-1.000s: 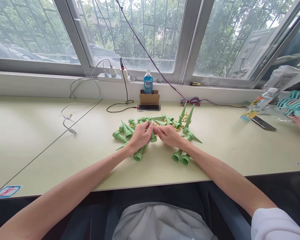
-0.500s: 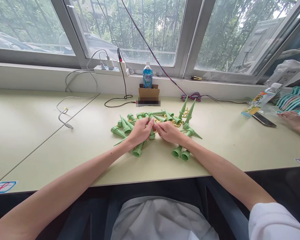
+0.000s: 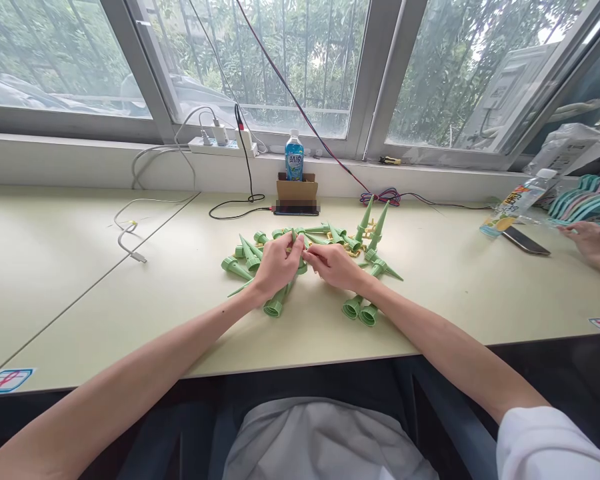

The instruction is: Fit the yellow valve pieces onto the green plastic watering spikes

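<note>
In the middle of the table my left hand (image 3: 279,263) is closed around a green plastic watering spike (image 3: 303,268), its ribbed collar showing below the fingers. My right hand (image 3: 337,267) pinches against the spike's side, but its fingertips hide whatever is between them. Several more green spikes (image 3: 250,255) lie to the left and behind my hands. One spike (image 3: 273,308) points its open threaded end toward me. Beside my right wrist are two threaded ends (image 3: 367,315), and two spikes (image 3: 377,233) stand tip up behind it. Small yellow plastic parts (image 3: 353,253) lie among them.
A blue bottle (image 3: 295,160) stands behind a small cardboard box (image 3: 297,190) by the window. Cables (image 3: 130,230) run across the left side. At right are a tilted drink bottle (image 3: 515,205), a phone (image 3: 526,241), hangers (image 3: 583,199) and another person's hand (image 3: 587,240).
My left hand has tilted the spike slightly, and my right hand has shifted a little left against it. At the far right, the other person's hand has moved a little.
</note>
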Motion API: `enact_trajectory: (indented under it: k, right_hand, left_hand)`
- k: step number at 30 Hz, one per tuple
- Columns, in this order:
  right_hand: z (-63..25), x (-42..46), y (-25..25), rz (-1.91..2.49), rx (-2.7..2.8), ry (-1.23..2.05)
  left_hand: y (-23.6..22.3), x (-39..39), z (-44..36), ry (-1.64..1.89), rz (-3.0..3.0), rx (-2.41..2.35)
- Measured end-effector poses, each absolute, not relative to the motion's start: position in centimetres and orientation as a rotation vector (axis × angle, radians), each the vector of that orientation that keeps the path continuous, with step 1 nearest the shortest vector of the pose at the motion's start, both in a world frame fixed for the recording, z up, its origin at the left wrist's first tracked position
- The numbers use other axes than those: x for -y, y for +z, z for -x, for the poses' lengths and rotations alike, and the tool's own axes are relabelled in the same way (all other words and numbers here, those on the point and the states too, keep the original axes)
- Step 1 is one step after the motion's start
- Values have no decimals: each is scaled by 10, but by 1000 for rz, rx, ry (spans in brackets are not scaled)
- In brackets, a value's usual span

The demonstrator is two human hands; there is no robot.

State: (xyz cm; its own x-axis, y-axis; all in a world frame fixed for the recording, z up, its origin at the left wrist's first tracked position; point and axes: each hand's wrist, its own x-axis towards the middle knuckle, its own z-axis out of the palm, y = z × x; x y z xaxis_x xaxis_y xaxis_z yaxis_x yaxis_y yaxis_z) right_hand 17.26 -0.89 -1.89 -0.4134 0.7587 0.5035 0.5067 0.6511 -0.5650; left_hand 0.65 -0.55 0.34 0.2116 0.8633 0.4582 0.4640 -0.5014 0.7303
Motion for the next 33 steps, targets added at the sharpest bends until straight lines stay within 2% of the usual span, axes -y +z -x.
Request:
enact_trajectory:
  k: [33]
  right_hand:
    - [-175, 8, -20, 1013, 1988, 621]
  left_hand:
    - [8, 4, -3, 1247, -2005, -1223]
